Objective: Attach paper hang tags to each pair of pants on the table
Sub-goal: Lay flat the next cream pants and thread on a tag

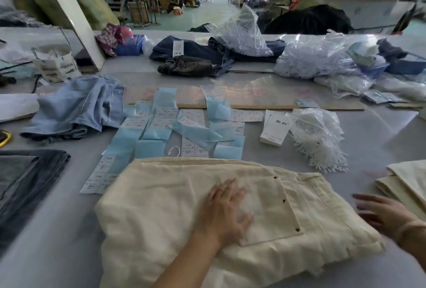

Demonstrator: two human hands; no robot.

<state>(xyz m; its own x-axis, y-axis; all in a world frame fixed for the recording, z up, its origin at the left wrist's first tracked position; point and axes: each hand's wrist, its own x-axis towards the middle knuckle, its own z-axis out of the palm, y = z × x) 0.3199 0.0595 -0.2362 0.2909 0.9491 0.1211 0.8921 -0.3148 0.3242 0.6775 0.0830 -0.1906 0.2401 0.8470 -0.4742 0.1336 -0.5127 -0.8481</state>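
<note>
Beside the hang tags (274,130), white tag strings (322,149) in a clear bag (315,124)

a blue basket (129,49) and wooden board (265,100) lie on the table (57,218).

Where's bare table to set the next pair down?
Bare table lies between the dark jeans and cream pants, and at right behind the cream stack. The middle, around the label sheets and fastener bag, is crowded.
</note>
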